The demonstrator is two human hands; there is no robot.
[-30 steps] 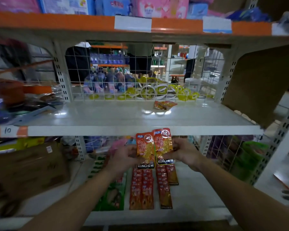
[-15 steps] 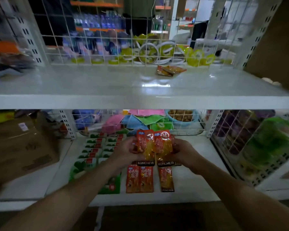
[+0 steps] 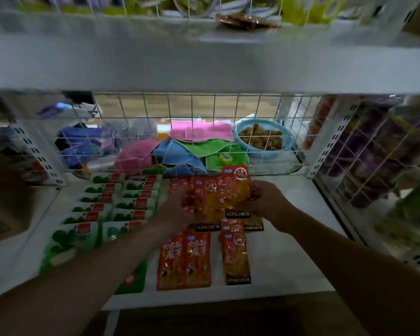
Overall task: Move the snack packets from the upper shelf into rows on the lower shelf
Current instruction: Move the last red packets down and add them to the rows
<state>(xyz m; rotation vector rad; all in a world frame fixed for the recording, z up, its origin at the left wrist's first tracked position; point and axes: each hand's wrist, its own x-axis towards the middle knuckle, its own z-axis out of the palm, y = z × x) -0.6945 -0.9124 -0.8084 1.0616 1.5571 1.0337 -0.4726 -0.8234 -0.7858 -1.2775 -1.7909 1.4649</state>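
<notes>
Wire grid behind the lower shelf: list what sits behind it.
Behind the wire grid: folded pink, green and blue cloths, a blue basket of brown pieces, blue packs at left. The held packets hide the part just behind them.

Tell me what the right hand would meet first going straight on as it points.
Probably the other KONCHEW packet, gripped by the left hand, right beside the KONCHEW packet that the right hand itself grips. That hand points forward and to the left. Depth is unclear.
</notes>
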